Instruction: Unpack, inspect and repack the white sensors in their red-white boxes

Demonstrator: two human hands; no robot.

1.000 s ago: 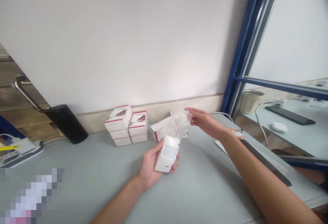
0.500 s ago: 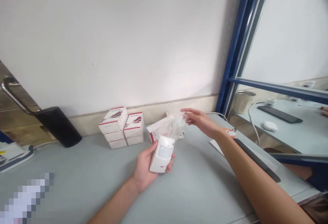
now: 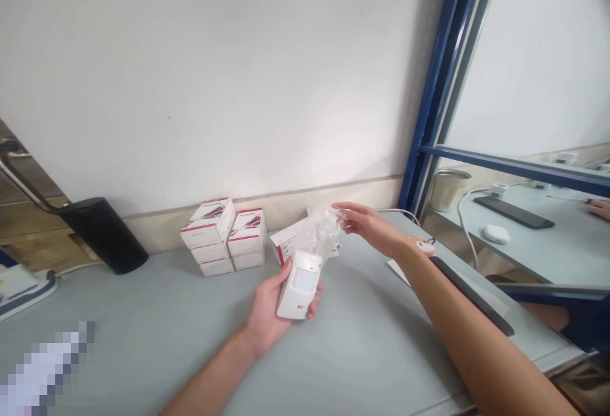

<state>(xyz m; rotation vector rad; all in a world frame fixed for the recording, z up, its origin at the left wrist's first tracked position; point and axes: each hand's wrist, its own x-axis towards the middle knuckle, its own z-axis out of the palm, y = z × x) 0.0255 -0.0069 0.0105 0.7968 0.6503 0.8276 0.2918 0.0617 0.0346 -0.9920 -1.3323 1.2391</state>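
A white motion sensor with a pale window and a small red mark rests in my left hand, the fingers wrapped round its sides. My right hand pinches a crumpled clear plastic bag just above and behind the sensor's top end. The bag's lower edge overlaps the sensor top; whether they touch I cannot tell. Behind the bag lies a white box with a red edge, partly hidden by it.
Left of the bag, several white and red boxes are stacked against the wall. A black cylinder stands farther left. A long black object lies beside my right forearm. Past the blue frame are a metal cup and another person's hand.
The view has shifted slightly. Both hands keep nearly the same places, with the sensor in the left and the plastic bag at the right fingertips.
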